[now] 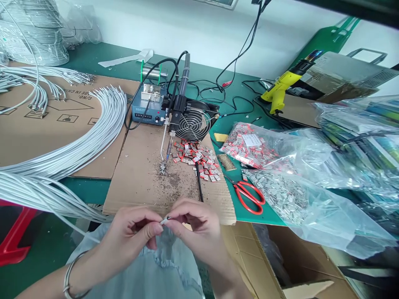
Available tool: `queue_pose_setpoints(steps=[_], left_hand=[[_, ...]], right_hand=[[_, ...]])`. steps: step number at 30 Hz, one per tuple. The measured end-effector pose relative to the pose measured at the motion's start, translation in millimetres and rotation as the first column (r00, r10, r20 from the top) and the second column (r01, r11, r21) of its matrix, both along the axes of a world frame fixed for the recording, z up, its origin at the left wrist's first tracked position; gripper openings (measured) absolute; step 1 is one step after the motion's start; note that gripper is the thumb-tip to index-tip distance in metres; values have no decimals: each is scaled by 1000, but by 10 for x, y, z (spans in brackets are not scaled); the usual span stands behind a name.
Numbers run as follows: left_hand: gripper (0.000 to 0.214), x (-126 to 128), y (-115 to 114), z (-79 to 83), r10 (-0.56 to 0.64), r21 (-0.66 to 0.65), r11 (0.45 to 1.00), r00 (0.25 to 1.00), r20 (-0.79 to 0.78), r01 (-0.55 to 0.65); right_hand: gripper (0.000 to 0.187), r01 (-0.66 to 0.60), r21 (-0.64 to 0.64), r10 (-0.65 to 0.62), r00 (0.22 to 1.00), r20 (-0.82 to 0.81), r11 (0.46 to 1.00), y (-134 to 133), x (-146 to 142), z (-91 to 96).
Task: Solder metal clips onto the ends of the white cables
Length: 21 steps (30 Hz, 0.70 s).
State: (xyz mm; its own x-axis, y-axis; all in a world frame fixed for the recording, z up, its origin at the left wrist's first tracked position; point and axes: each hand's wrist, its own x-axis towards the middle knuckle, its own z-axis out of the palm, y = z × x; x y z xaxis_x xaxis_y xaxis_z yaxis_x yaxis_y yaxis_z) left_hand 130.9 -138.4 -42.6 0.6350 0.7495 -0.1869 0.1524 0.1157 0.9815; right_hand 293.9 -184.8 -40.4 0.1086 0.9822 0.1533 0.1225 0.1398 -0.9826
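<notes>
Your open lane runs ahead and left; your right is crowded.
From your left hand [134, 228] and right hand [199, 222], you can pass over the bare left part of the cardboard sheet [129, 170], between the white cable bundle [104, 135] and the soldering iron [178, 110]. The fan [193, 124] blocks your way beside that iron. To your right lie loose connectors [201, 158], a black cord [198, 182] and red-handled scissors [251, 194], with a clear bag [280, 195] beyond.

Toward the right, we see red-handled scissors [237, 185] lying on a green table [93, 52]. Farther back, we find a yellow heat gun [282, 89] beside a grey case [338, 68].
</notes>
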Motion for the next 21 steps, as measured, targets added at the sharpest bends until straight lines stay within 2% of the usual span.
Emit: queue_pose_setpoints(steps=[3,5,8,11,13,15,16,18,19,21], left_hand=[[25,-8,6,-20,-27,79,996,999,-41,30],[26,4,4,-21,-19,62,998,999,-30,21],[34,57,-7,-4,33,-106,994,999,33,-29],[43,106,-6,11,46,-262,965,996,70,-26],[43,97,18,8,33,-289,957,997,69,-11],[37,42,70,5,30,-283,959,998,55,-13],[34,4,108,11,28,-282,959,999,41,-16],[29,-75,213,47,31,-287,957,999,-12,-33],[28,-107,280,77,26,-289,956,998,-53,-40],[26,-143,439,149,-4,-278,960,989,-146,-37]], right_hand=[[9,-14,-19,14,1000,6,1000,20,9,31],[13,-6,1,6,1000,-11,1000,27,-10,24],[16,103,118,-100,995,-30,988,18,-115,-39],[15,241,267,-245,969,-21,933,-3,-216,-106],[13,194,301,-222,973,62,934,-4,-180,-100],[10,64,264,-126,966,224,962,29,-18,-43],[10,9,231,-85,943,321,973,66,105,-2],[9,66,236,-182,837,516,970,188,403,78],[10,100,248,-237,751,617,964,270,557,110],[13,144,207,-252,528,811,968,460,835,146]])
